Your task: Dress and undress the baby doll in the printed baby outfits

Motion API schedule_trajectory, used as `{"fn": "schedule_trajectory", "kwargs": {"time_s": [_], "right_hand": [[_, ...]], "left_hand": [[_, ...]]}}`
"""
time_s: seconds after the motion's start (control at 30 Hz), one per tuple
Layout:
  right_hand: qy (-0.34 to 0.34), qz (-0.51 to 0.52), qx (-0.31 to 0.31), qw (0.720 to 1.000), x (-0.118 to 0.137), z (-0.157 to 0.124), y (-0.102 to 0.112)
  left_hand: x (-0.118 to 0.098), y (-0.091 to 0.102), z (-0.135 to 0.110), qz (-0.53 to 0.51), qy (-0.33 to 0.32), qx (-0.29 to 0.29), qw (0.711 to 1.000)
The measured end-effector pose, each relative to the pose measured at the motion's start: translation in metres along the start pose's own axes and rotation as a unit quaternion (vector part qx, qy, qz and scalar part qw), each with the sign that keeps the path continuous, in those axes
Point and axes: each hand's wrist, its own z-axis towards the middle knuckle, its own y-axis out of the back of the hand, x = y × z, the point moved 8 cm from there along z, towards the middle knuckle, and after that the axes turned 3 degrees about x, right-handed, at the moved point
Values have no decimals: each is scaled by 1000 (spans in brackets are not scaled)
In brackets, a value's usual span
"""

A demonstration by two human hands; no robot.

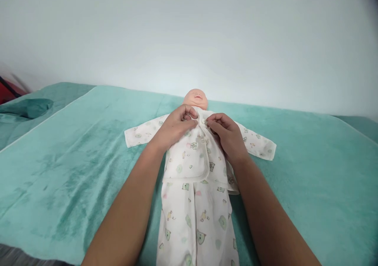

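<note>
A baby doll (196, 97) lies on its back, its head toward the wall. It is dressed in a white baby jacket (186, 159) with green and yellow animal prints, and matching trousers (191, 222). Both sleeves stretch out sideways. My left hand (180, 124) pinches the front edge of the jacket just below the neck. Opposite it, my right hand (225, 131) pinches the other front edge near the collar. One front panel overlaps the other down the chest. The exact bits of cloth between my fingertips are partly hidden.
A green plush blanket (88, 155) with soft creases covers the surface beneath the doll. Behind it rises a white wall (189, 41). Something red (10, 90) with a dark bar stands at the far left. Dark floor (20, 256) shows at the lower left.
</note>
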Motion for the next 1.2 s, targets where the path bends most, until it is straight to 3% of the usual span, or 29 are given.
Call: {"fn": "schedule_trajectory", "kwargs": {"time_s": [0.13, 0.27, 0.37, 0.47, 0.6, 0.7, 0.97, 1.07, 1.2], "right_hand": [[-28, -138, 45, 989, 17, -9, -2], [-58, -307, 158, 937, 30, -23, -8], [-64, -378, 198, 902, 36, -32, -9], [-68, -441, 197, 873, 38, -39, -15], [-53, -542, 134, 828, 46, -45, -27], [-60, -566, 115, 814, 47, -48, -34], [-102, -527, 116, 836, 51, -50, -21], [-122, -432, 133, 884, 47, -48, -13], [-99, -271, 170, 942, 45, -42, -13]], "left_hand": [[-5, -1, -5, 36, 8, 48, 998], [-10, -2, -12, 102, 33, 120, 987], [-12, -6, -16, 136, 41, 175, 974], [-14, -9, -18, 165, 27, 200, 965], [-13, -12, -18, 196, 12, 210, 958], [-12, -10, -19, 176, 9, 214, 961], [-11, -13, -24, 35, 34, 227, 973], [-11, -15, -23, 25, 40, 221, 974], [-12, -18, -23, -7, 46, 222, 974]]}}
